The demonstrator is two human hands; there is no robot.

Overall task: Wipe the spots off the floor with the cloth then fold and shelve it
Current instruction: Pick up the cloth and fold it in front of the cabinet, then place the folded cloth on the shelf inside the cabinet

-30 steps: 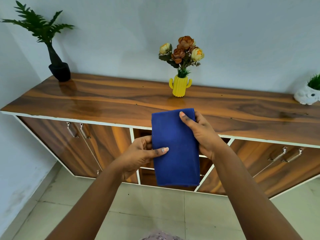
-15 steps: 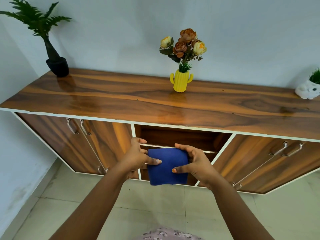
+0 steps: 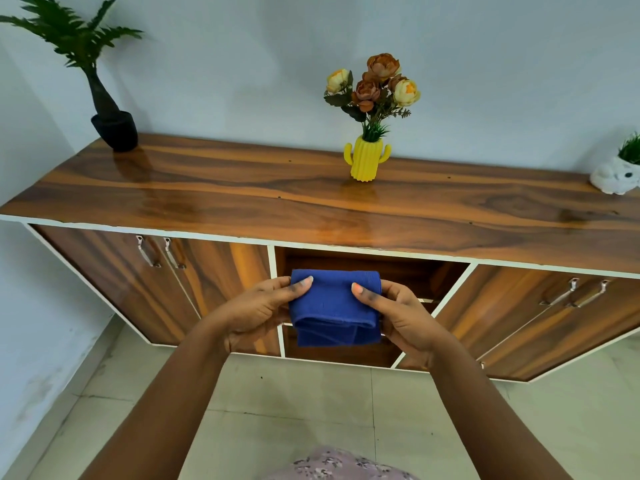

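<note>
A blue cloth [image 3: 332, 306], folded into a small thick square, is held in the air between both hands. My left hand [image 3: 258, 311] grips its left edge, thumb on top. My right hand [image 3: 401, 315] grips its right edge the same way. The cloth hangs just in front of the open middle compartment [image 3: 415, 275] of a long wooden cabinet, level with a shelf board [image 3: 424, 300] inside it. The folded layers show at the cloth's lower edge. The tiled floor [image 3: 311, 403] lies below my arms.
The cabinet's glossy top [image 3: 242, 202] carries a black potted plant [image 3: 112, 128] at the left, a yellow cactus vase of flowers [image 3: 367, 161] in the middle and a white planter [image 3: 614, 176] at the right. Closed handled doors [image 3: 156, 271] flank the open compartment.
The cloth was a long hanging strip held high; it has been folded in half into a compact square and lowered to the open compartment's front, both hands now on its sides.
</note>
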